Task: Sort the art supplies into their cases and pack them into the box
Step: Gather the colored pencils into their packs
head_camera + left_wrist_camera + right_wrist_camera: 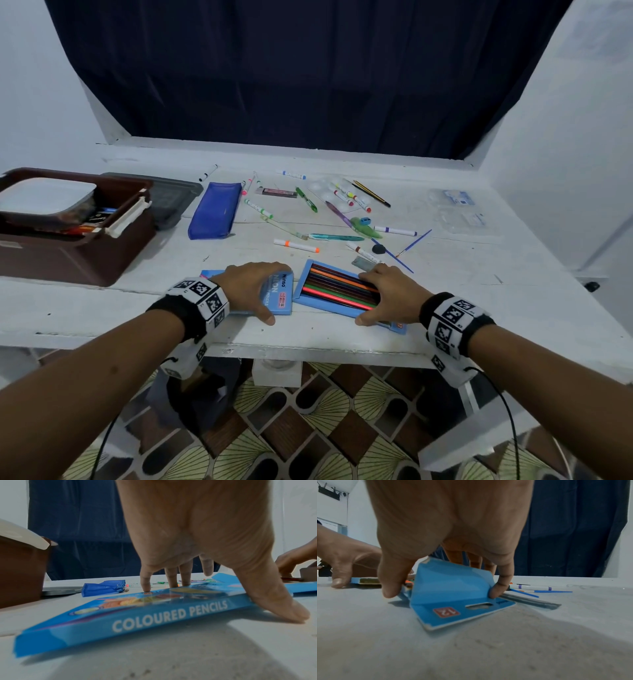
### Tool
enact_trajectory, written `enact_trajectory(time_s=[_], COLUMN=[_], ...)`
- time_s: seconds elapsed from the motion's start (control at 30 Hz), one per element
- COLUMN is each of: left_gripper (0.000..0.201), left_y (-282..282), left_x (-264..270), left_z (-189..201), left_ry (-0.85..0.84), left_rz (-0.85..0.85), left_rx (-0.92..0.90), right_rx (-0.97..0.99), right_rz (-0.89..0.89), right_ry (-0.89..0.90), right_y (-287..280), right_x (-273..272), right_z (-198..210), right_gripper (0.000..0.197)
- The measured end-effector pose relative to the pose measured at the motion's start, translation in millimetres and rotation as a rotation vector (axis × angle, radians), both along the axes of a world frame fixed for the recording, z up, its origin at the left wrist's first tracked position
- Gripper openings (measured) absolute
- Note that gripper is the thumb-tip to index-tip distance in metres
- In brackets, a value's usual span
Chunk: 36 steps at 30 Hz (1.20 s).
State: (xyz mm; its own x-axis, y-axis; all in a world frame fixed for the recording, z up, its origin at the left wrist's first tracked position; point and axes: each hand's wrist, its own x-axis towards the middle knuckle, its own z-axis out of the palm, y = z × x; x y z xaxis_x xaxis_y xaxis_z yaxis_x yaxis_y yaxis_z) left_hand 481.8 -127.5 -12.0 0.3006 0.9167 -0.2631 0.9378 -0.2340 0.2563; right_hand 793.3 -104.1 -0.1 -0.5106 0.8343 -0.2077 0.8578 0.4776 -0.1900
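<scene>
Lettering "COLOURED PENCILS" on pencil box [154, 616] shows only at left wrist.

Head cam looks fwd and down over the tabletop [445, 291] from above, both forearms in shot. Each wrist cam sits low, close behind its palm, facing the dark curtain [308, 75]; both share the near tabletop edge w/ head view
</scene>
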Motion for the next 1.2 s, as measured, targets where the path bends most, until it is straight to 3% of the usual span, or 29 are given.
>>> enact_trajectory(time_s=[1.2], left_gripper=[0.11], left_y=[3.6], left_x=[8.5], left_z=[1.9], left_ry=[0.1], left_rz=[0.037], left_rx=[-0.029], right_rx=[-0.005], right_rz=[0.014], right_ry=[-0.027], right_y=[-8.5], right_x=[-0.7], right_z=[1.8], right_gripper=[0.082])
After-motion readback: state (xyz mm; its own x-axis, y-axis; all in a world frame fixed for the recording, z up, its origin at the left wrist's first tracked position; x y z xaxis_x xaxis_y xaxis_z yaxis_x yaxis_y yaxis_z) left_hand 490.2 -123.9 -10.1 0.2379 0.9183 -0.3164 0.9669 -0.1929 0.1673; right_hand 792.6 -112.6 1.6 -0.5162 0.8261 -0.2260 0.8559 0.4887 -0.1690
